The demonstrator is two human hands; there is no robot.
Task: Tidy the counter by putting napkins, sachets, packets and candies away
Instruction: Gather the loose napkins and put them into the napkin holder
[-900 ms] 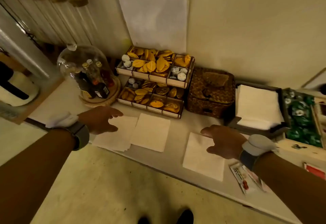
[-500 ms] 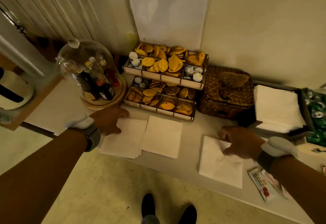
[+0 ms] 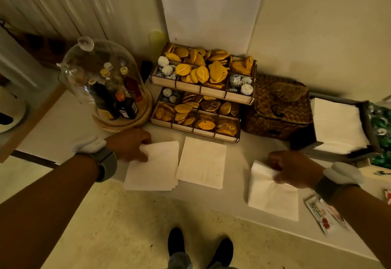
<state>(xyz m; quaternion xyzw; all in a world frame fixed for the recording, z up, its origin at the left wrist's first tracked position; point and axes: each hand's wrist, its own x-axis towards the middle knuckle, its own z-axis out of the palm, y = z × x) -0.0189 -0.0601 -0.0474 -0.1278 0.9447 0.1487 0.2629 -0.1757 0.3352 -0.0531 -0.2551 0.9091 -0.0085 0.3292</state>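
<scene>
Three lots of white napkins lie along the counter's front edge. My left hand (image 3: 129,144) pinches the far left corner of the left napkin stack (image 3: 154,169). A single middle napkin (image 3: 202,161) lies untouched beside it. My right hand (image 3: 294,168) is closed on the far edge of the right napkin (image 3: 273,194), which is creased under the fingers. Sauce sachets (image 3: 323,215) lie near the front edge under my right forearm. A dark tray (image 3: 369,120) at the right holds a pile of white napkins (image 3: 336,124).
A two-tier wooden rack (image 3: 201,92) of gold-wrapped candies stands at the back. A woven basket (image 3: 279,110) sits right of it, a glass dome over small bottles (image 3: 105,84) to its left. Green-wrapped candies (image 3: 380,129) fill a box at the far right.
Both hands came down onto the napkins. The left hand closed on the left stack's corner, and the right hand closed on the right napkin's far edge, wrinkling it.
</scene>
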